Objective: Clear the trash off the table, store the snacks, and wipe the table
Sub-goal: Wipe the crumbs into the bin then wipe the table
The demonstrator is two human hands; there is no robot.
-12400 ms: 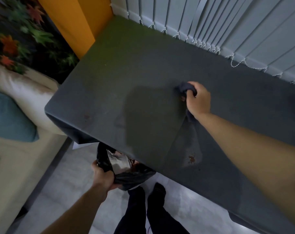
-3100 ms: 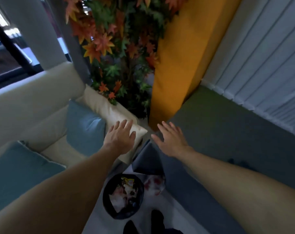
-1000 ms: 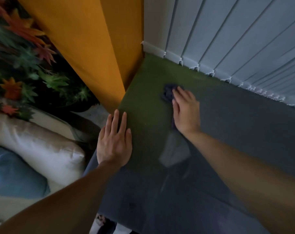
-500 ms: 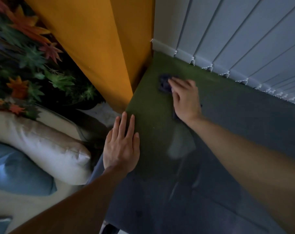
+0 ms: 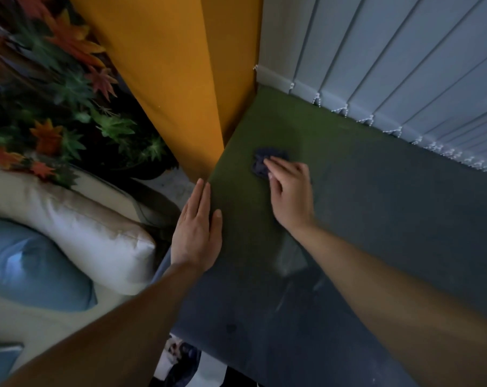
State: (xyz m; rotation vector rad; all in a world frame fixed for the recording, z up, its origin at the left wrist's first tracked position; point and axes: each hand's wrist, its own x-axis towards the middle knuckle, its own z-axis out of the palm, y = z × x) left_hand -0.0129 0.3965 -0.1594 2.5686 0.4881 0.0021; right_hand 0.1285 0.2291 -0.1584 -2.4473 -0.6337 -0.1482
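My right hand (image 5: 290, 191) presses a dark blue cloth (image 5: 266, 159) onto the tabletop (image 5: 376, 219) with nearly straight fingers. The cloth sticks out at that hand's 11 o'clock, near the far corner. My left hand (image 5: 197, 233) lies flat, fingers together, on the tabletop's 9 o'clock edge.

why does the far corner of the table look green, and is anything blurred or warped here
Head view: dim light overall; the table corner beside the orange pillar turns green, probably colour bounced off it; the maple leaves at left are smeared by motion blur; the vertical blinds fan out, a wide-angle distortion.
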